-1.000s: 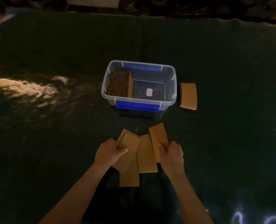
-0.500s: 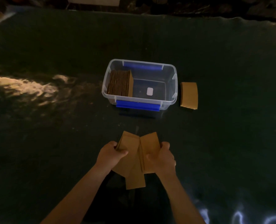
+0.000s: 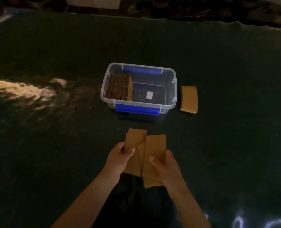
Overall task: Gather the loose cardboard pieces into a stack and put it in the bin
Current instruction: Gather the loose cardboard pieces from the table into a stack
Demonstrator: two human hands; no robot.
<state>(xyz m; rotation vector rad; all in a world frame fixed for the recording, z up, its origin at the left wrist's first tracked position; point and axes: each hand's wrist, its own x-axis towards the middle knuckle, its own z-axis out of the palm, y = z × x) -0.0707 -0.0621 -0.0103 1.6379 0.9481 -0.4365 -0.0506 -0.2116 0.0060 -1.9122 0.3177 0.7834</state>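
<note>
Head view, low in the middle of the frame: both hands are on the loose cardboard pieces (image 3: 146, 155), a fanned, overlapping bunch on the dark table (image 3: 54, 162). The left hand (image 3: 120, 159) grips the left-side pieces, thumb across the top face and fingers curled round the left edge. The right hand (image 3: 167, 166) clasps the right-side pieces, thumb lying on top, fingers wrapped along the right edge and under. The pieces do not line up; one corner pokes out below the right hand.

Above them, at centre frame, sits the clear bin (image 3: 173, 96) with blue latches, well apart from the hands. Inside, against its left wall, a packed cardboard stack (image 3: 119, 87) stands on edge. Just beside the bin's right wall, apart from it, a single cardboard piece (image 3: 189, 99) lies flat on the table.
</note>
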